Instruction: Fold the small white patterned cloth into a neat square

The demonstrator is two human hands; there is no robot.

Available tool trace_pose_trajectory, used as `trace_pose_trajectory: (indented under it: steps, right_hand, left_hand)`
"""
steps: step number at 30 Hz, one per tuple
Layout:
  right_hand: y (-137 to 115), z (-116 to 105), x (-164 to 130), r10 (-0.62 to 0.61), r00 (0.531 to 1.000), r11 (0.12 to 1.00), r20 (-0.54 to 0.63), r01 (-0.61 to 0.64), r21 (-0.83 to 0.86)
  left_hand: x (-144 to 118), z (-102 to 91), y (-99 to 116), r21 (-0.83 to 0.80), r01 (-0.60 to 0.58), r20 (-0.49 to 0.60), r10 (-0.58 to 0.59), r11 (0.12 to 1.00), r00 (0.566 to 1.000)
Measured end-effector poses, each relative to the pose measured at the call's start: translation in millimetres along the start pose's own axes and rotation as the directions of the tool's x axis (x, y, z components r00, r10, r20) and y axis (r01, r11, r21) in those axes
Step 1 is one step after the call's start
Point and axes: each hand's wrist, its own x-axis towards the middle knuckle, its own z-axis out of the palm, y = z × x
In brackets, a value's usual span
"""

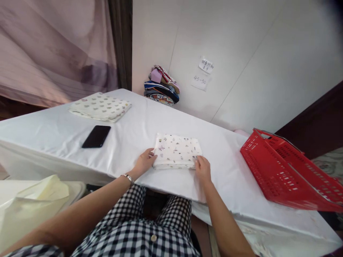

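Note:
In front of me on the white-covered table lies a folded white cloth (177,150) with small printed motifs, its layered front edge facing me. My left hand (145,161) is at its left edge, thumb and fingers closed about the side. At the front right corner, my right hand (203,168) pinches the cloth between thumb and fingers. The undersides of both grips are hidden. Farther left lies another folded white cloth (100,107) with a leaf-like print, out of reach of either hand's fingers.
A black phone (97,136) lies left of my hands. The red basket (284,171) stands at the right. Against the back wall sits a stack of folded clothes (162,86), left of handwritten paper notes (200,81). A pale yellow bag (40,200) is at lower left.

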Motion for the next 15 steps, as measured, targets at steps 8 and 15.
trace_pose_trajectory:
  steps: [8, 15]
  right_hand:
    - [-18.5, 9.5, -13.1, -0.049, 0.998, 0.999, 0.033, 0.048, 0.004]
    - [-17.9, 4.8, -12.2, -0.04, 0.999, 0.999, 0.033, 0.04, 0.022]
  left_hand:
    - [-7.3, 1.8, -2.9, -0.128, -0.001, 0.038, 0.005, 0.992, 0.999]
    - [-9.9, 2.4, -2.2, 0.125, -0.073, 0.019, 0.071, 0.99, 0.997]
